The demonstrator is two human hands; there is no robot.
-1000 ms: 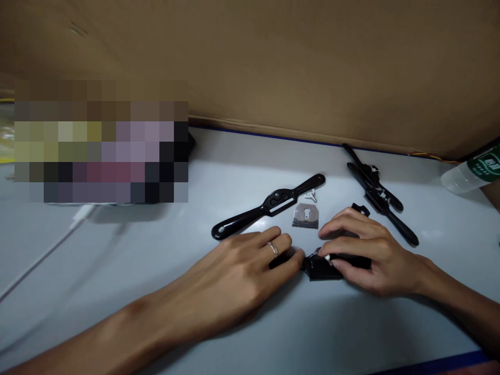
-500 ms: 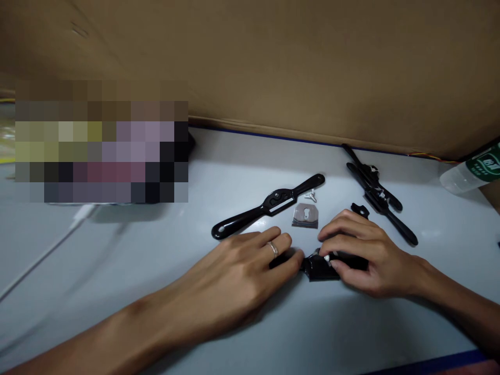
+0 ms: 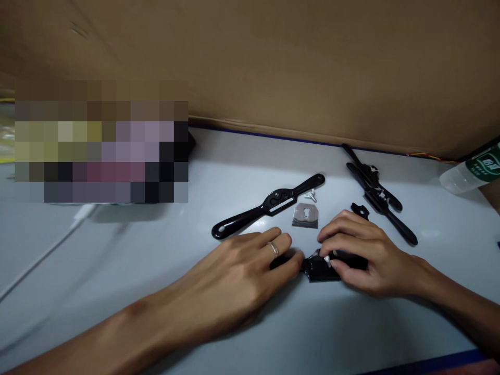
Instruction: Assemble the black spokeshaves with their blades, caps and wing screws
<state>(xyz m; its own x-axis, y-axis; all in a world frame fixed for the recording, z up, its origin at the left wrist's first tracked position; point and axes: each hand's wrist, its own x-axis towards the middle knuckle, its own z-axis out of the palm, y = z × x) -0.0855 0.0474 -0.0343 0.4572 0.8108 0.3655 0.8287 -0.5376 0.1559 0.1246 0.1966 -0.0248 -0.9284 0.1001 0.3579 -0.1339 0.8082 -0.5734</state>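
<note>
A black spokeshave (image 3: 321, 272) lies on the table between my hands, its handles mostly covered. My left hand (image 3: 250, 265), a ring on one finger, is closed over its left handle. With thumb and index finger, my right hand (image 3: 359, 252) pinches a small silver screw (image 3: 327, 259) at the middle of the spokeshave. Just beyond sit a metal blade (image 3: 305, 214) with a keyhole slot and some loose silver screws (image 3: 311, 196). A black spokeshave body (image 3: 269, 204) without a blade rests behind them. Past my right fingers is a small black lever cap (image 3: 360, 210).
Two more spokeshaves (image 3: 380, 200) lie side by side at the back right. A plastic bottle (image 3: 464, 177) with a green label lies at the right edge. A white cable (image 3: 42, 260) runs from a blurred-out area on the left. A cardboard wall (image 3: 273, 67) rises behind the table.
</note>
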